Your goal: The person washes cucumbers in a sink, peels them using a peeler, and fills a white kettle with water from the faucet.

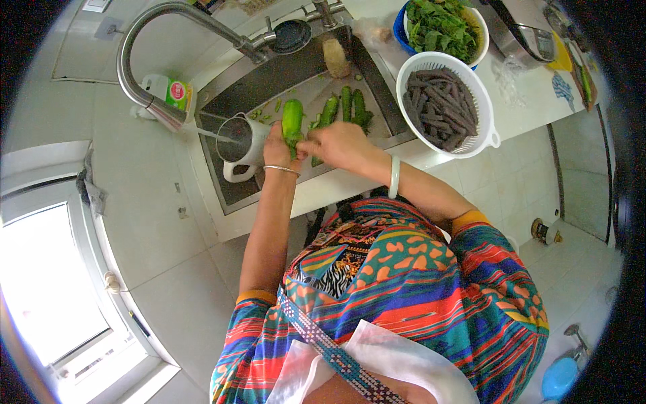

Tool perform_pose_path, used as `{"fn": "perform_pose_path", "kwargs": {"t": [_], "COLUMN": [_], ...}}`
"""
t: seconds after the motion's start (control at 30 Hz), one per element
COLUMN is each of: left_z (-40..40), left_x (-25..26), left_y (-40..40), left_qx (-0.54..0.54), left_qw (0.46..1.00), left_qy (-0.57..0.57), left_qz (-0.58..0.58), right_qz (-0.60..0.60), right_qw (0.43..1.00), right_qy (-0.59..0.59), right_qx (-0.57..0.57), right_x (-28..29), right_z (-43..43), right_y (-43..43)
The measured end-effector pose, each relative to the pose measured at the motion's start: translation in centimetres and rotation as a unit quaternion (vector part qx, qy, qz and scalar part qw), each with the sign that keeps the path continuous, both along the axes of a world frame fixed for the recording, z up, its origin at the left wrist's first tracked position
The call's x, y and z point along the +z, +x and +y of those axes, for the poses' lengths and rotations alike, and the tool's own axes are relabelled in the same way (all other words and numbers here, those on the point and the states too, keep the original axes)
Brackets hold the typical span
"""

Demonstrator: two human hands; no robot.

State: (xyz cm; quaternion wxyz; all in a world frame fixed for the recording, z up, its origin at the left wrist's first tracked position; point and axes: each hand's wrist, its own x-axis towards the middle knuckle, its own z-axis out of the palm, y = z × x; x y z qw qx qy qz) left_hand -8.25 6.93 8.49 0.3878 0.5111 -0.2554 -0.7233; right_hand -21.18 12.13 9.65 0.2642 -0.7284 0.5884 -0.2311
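Note:
Over the sink (298, 187), my left hand (278, 146) is closed around a green cucumber (292, 118) that looks partly peeled and points away from me. The fingers of my right hand (338, 146) are bent at its near end; whether they grip a small tool or a strip of peel is hidden and blurred. Several darker cucumbers (346, 103) lie in the sink beside green scraps. Near the sink's far corner lies a pale brown root vegetable (335, 58). Left of my left hand stands a white pitcher (257, 141), with water running into it from the faucet (166, 113).
On the counter to the right, a white colander (487, 129) holds dark strips. Behind it is a bowl (482, 25) of leafy greens. An appliance (535, 40) stands farther right. A bottle with a green label (176, 93) stands behind the sink's left corner.

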Motion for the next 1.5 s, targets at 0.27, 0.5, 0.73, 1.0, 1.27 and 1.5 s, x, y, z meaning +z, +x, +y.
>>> {"fn": "perform_pose_path", "kwargs": {"t": [0.27,0.5,0.73,1.0,1.27,1.5], "left_z": [-0.3,-0.1,-0.5,-0.2,0.0,1.0], "left_x": [-1.0,0.5,-0.3,0.2,0.2,0.0], "left_y": [-0.8,-1.0,-1.4,-0.9,-0.8,-1.8], "left_qx": [0.021,-0.041,0.119,0.024,-0.036,-0.016], "left_qw": [1.000,0.994,0.988,0.998,0.995,0.996], "left_qy": [-0.020,0.097,0.078,0.054,0.026,0.023], "left_qz": [0.007,0.028,0.055,0.001,0.086,0.087], "right_qz": [0.026,0.004,-0.016,-0.007,-0.090,-0.048], "right_qw": [0.999,0.992,0.998,0.997,0.992,0.987], "right_qy": [-0.037,-0.016,-0.052,-0.039,0.000,-0.029], "right_qx": [-0.028,-0.124,-0.027,-0.070,-0.085,-0.148], "right_x": [-0.7,-0.1,0.1,-0.1,-0.7,-1.8], "right_z": [-0.4,-3.1,0.2,-1.7,-2.9,-3.8], "right_y": [-0.1,-2.8,0.1,-1.4,-3.1,-2.5]}}
